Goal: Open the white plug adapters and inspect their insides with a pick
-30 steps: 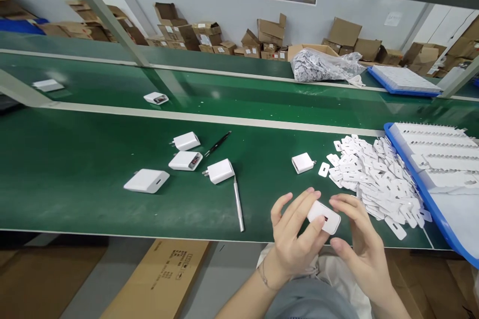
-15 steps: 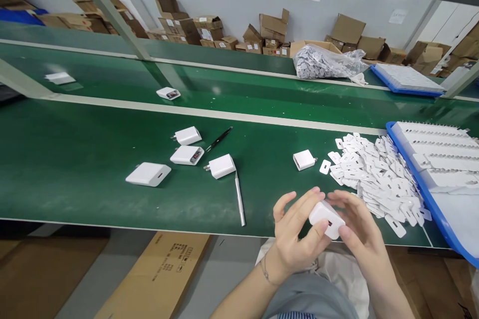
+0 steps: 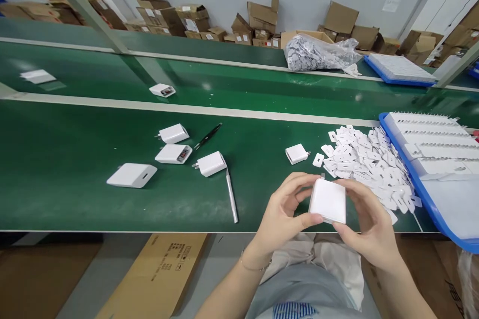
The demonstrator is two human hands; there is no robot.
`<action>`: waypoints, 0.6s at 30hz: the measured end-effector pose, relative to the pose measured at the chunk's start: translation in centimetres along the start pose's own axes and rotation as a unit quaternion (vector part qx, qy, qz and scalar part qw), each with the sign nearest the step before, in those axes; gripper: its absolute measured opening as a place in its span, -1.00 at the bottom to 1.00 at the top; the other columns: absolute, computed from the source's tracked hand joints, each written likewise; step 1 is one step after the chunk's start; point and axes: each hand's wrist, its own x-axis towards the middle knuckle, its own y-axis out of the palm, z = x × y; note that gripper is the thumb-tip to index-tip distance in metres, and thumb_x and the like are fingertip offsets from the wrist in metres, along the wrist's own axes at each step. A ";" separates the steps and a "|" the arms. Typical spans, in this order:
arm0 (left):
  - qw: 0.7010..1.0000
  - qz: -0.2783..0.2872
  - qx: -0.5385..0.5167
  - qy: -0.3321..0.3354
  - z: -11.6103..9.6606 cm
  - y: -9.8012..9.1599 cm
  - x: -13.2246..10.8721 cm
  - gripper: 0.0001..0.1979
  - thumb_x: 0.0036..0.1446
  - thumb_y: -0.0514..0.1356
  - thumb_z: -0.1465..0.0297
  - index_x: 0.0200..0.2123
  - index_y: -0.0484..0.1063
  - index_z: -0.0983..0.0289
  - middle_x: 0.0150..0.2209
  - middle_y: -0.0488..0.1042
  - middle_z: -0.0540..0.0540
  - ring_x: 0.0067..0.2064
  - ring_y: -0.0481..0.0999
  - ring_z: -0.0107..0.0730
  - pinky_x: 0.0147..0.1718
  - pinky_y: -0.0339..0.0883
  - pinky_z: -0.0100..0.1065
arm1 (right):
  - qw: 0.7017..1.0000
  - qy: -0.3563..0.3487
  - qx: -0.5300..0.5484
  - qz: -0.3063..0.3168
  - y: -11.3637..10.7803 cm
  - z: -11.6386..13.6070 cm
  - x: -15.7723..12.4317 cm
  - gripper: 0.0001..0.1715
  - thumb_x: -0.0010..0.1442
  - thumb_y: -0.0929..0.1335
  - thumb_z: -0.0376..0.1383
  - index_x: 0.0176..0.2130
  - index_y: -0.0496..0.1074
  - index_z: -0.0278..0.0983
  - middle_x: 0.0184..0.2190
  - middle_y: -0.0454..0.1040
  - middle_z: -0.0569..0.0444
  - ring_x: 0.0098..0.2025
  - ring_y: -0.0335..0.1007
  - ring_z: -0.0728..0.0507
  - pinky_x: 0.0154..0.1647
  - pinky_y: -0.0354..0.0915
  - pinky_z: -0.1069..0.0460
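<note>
A plain white charger point(image 3: 328, 201) is gripped between the left hand point(image 3: 285, 213) and right hand point(image 3: 370, 224), both closed on its edges, above the near edge of the green table point(image 3: 75, 189). No writing can be read on it. Small white tags point(image 3: 368, 169) are heaped just beyond. Print on a floor carton point(image 3: 164, 269) is too blurred to read.

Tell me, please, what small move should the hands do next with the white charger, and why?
Probably turn the white charger so its prongs face up. Both the left hand and the right hand grip it with a plain face toward the camera, and the pile of small white tabs lies just beside the right hand.
</note>
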 end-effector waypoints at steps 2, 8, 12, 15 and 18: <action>0.999 -0.024 -0.040 0.022 0.3 0.3 0.4 -0.46 -0.10 0.55 0.15 -0.02 0.63 0.14 -0.05 0.48 0.18 0.03 0.57 -0.08 -0.03 0.58 -0.20 | 0.999 -0.032 0.021 -0.021 0.5 0.0 0.1 -0.42 0.27 0.45 -0.30 0.23 0.36 -0.04 0.10 0.48 -0.05 0.18 0.41 -0.25 0.10 0.47 -0.14; 0.991 -0.067 -0.075 0.089 1.3 2.3 0.6 -0.46 -0.11 0.53 0.10 -0.02 0.64 0.08 -0.07 0.48 0.15 -0.01 0.55 -0.19 -0.07 0.57 -0.30 | 0.979 -0.152 0.038 -0.128 2.6 0.0 0.6 -0.53 0.40 0.32 -0.22 0.27 0.31 -0.10 0.08 0.44 -0.11 0.16 0.40 -0.26 0.04 0.48 -0.17; 0.990 -0.089 -0.075 0.083 1.1 3.3 0.6 -0.47 -0.08 0.51 0.07 -0.03 0.65 0.13 -0.08 0.50 0.17 -0.04 0.56 -0.19 -0.11 0.58 -0.30 | 0.972 -0.169 0.015 -0.163 2.7 0.6 1.2 -0.73 0.38 0.33 -0.23 0.08 0.37 -0.12 0.02 0.46 -0.09 0.09 0.43 -0.26 -0.03 0.45 -0.20; 0.990 -0.098 -0.078 0.063 1.0 3.8 0.7 -0.47 -0.08 0.51 0.06 -0.05 0.66 0.14 -0.07 0.53 0.18 -0.03 0.57 -0.18 -0.11 0.58 -0.32 | 0.970 -0.160 0.022 -0.184 2.7 0.6 1.4 -0.83 0.37 0.35 -0.20 -0.06 0.30 -0.11 -0.04 0.49 -0.07 0.03 0.46 -0.25 -0.10 0.44 -0.17; 0.990 -0.110 -0.077 0.041 1.2 4.2 0.8 -0.51 -0.08 0.52 0.10 -0.07 0.67 0.14 -0.06 0.56 0.17 -0.01 0.60 -0.16 -0.10 0.59 -0.32 | 0.967 -0.155 0.027 -0.201 2.5 -0.2 1.4 -0.79 0.37 0.36 -0.16 -0.10 0.21 -0.09 -0.04 0.49 -0.03 0.01 0.48 -0.22 -0.09 0.44 -0.16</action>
